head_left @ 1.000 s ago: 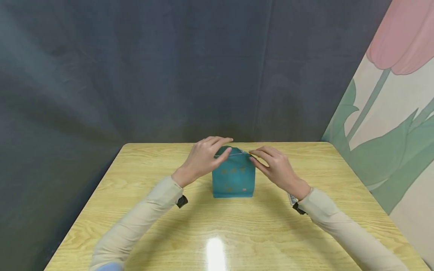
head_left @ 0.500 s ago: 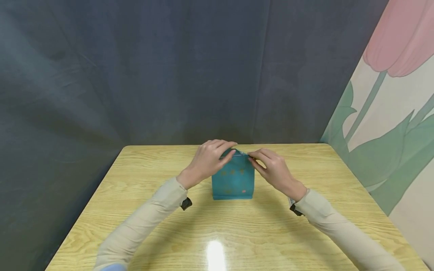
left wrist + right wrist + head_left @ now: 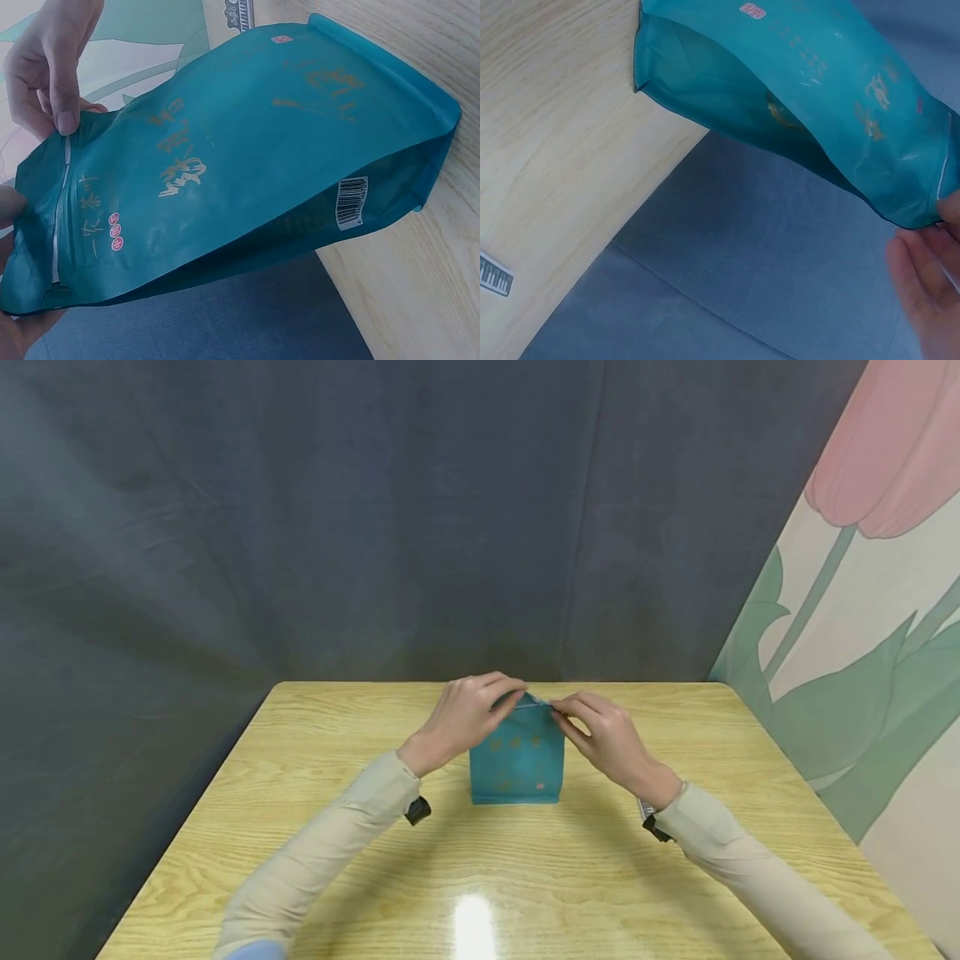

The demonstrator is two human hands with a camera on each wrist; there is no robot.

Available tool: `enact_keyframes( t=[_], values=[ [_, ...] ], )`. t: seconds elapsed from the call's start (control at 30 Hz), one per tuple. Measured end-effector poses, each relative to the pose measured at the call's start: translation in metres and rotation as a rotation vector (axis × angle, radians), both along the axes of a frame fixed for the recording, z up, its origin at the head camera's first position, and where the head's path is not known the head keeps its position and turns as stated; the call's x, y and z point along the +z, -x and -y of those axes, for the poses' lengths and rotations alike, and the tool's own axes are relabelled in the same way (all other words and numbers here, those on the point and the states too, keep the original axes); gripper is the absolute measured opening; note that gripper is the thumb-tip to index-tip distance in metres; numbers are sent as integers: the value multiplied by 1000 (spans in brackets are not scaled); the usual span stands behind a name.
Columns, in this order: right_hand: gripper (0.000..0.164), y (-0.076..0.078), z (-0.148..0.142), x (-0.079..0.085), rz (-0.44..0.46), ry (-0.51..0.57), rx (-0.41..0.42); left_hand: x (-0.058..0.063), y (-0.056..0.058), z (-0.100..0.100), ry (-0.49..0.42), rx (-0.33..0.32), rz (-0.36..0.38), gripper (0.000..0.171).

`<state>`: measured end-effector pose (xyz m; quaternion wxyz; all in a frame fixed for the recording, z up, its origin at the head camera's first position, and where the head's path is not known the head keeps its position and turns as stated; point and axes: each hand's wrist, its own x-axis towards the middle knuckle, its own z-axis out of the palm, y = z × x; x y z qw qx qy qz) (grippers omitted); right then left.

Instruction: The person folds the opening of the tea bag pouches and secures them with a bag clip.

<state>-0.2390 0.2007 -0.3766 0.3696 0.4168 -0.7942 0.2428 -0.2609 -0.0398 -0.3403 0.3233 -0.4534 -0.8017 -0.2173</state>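
Observation:
A teal zip-top pouch [image 3: 517,756] with gold lettering stands upright on the table. Its side gusset and a barcode show in the left wrist view, and a pale zip line [image 3: 61,214] runs below its top edge. My left hand [image 3: 468,706] holds the top edge left of the middle, thumb on the near face; only parts of its fingers show in the left wrist view. The top right corner is pinched between thumb and fingers of my right hand [image 3: 606,727], also seen at the right edge of the right wrist view. The pouch's contents are hidden.
The wood-grain table [image 3: 360,718] ends at a dark blue curtain [image 3: 420,527]. A wall with a painted tulip [image 3: 885,452] stands to the right. A small white item with dark stripes [image 3: 495,276] lies on the table, partly behind my right wrist in the head view.
My left hand has slid right along the pouch's top edge, and its thumb and fingers have drawn together. My right hand stays at the right corner. The pouch stays in place.

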Motion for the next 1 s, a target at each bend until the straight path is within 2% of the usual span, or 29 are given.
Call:
enact_keyframes(
  t=[0.47, 0.83, 1.0],
  values=[
    [30, -4, -5, 7, 36, -31, 33, -1, -1, -4, -4, 11, 40, 15],
    [26, 1, -6, 7, 154, -2, 39, 0, -2, -5, -5, -12, 40, 14],
    [26, 2, -5, 6, 169, -13, 32, 0, -1, -5, 2, -3, 47, 15]
  ],
)
